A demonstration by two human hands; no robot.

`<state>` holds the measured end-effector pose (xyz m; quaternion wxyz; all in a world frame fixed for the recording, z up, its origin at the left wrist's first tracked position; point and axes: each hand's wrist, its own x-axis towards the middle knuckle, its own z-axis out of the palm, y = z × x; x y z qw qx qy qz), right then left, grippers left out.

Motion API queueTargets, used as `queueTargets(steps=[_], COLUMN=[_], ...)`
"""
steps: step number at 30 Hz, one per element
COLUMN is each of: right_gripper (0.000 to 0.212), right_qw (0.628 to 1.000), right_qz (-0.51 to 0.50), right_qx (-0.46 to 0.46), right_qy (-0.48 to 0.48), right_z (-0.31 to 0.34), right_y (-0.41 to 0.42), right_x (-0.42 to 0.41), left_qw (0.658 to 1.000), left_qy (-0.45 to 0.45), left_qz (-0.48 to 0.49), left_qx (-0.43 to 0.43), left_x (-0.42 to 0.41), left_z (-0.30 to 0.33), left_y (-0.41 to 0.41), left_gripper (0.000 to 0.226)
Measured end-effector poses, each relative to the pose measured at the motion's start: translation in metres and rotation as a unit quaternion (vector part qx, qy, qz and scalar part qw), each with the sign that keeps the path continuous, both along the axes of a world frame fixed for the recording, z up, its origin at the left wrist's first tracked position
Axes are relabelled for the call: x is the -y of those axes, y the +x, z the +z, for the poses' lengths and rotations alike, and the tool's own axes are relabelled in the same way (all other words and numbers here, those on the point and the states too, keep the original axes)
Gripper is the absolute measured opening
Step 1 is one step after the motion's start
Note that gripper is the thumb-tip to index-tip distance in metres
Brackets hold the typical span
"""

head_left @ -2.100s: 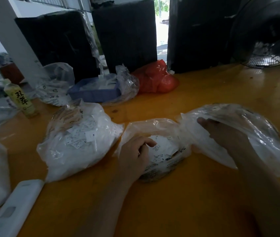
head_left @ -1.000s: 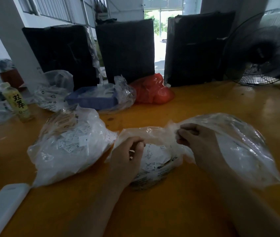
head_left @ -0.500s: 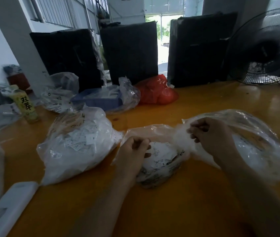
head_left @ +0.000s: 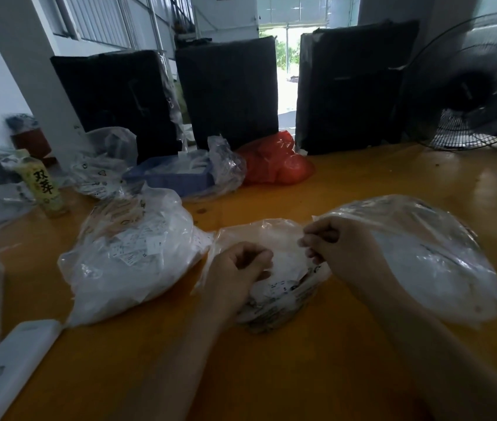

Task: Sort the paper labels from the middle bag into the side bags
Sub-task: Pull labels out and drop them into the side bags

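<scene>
Both hands work at the mouth of the middle bag [head_left: 274, 287], which lies on the yellow table [head_left: 393, 183] near its front edge, between the left bag [head_left: 131, 262] and the right bag [head_left: 429, 256]. The left hand [head_left: 235, 275] has its fingers curled at the bag's near-left lip, over the heap of paper labels [head_left: 283, 290]; it seems to pinch plastic or a label, but the fingertips are turned away and I cannot tell which. The right hand [head_left: 335, 244] is curled tight at the seam where the middle bag's rim touches the right bag's film, apparently pinching something thin there (a single label or just a fold of plastic, the dim view does not settle it).

The risks, as I judge them, come from the thin film and the loose stack. A pull on plastic instead of paper would drag the middle bag sideways and spill labels over the table. The labels look stacked and may cling, so two could lift as one and land in the wrong side bag. The right bag's mouth is slack and partly under the right wrist, so a released label could slide off its outside. The fan [head_left: 478, 86] at the far right corner could scatter any loose label
</scene>
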<state>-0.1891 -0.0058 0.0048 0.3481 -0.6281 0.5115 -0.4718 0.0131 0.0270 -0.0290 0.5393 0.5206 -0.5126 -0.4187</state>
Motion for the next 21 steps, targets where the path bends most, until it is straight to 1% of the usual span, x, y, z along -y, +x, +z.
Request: queueTargets(steps=[1,2,4,6,8,10,12,14,16,18,20,21], right_gripper=[0.009,0.011,0.016,0.017,0.015,0.013,0.021,0.028,0.030,0.031,0.024,0.018], right_qw=[0.995,0.979,0.926,0.876,0.842,0.833,0.839,0.849,0.861,0.865,0.866,0.877], right_qz=[-0.049,-0.095,-0.165,-0.225,-0.266,-0.264,-0.259,-0.249,-0.228,-0.226,-0.218,-0.202], right_qx=[-0.080,-0.171,-0.325,-0.416,-0.466,-0.485,-0.471,-0.453,-0.443,-0.445,-0.449,-0.436], right_qy=[-0.026,-0.055,-0.093,-0.092,-0.049,0.026,0.083,0.112,0.102,0.052,0.015,0.003], right_z=[0.001,0.001,0.004,0.007,0.013,0.017,0.015,0.012,0.010,0.010,0.011,0.010], right_y=[-0.006,-0.013,-0.026,-0.034,-0.041,-0.048,-0.057,-0.062,-0.060,-0.052,-0.039,-0.030], right_x=[0.002,0.005,0.007,0.009,0.009,0.010,0.014,0.017,0.016,0.013,0.008,0.007], left_qw=[1.000,0.998,0.993,0.991,0.990,0.988,0.986,0.984,0.981,0.977,0.972,0.973], left_qy=[0.008,0.015,0.022,0.016,0.006,-0.002,-0.012,-0.018,-0.012,-0.003,0.007,0.009], left_qz=[0.012,0.023,0.035,0.040,0.045,0.052,0.051,0.051,0.050,0.043,0.045,0.047], left_qx=[-0.027,-0.059,-0.114,-0.129,-0.136,-0.148,-0.157,-0.169,-0.186,-0.211,-0.230,-0.227], left_x=[0.001,0.002,0.002,0.002,0.003,0.004,0.005,0.005,0.005,0.004,0.003,0.003], left_z=[0.000,0.000,0.002,0.003,0.004,0.005,0.007,0.007,0.008,0.009,0.010,0.010], left_y=[0.001,0.002,0.006,0.008,0.011,0.013,0.015,0.015,0.015,0.014,0.014,0.014], left_gripper=[0.006,0.005,0.004,0.003,0.005,0.012,0.015,0.017,0.020,0.021,0.023,0.022])
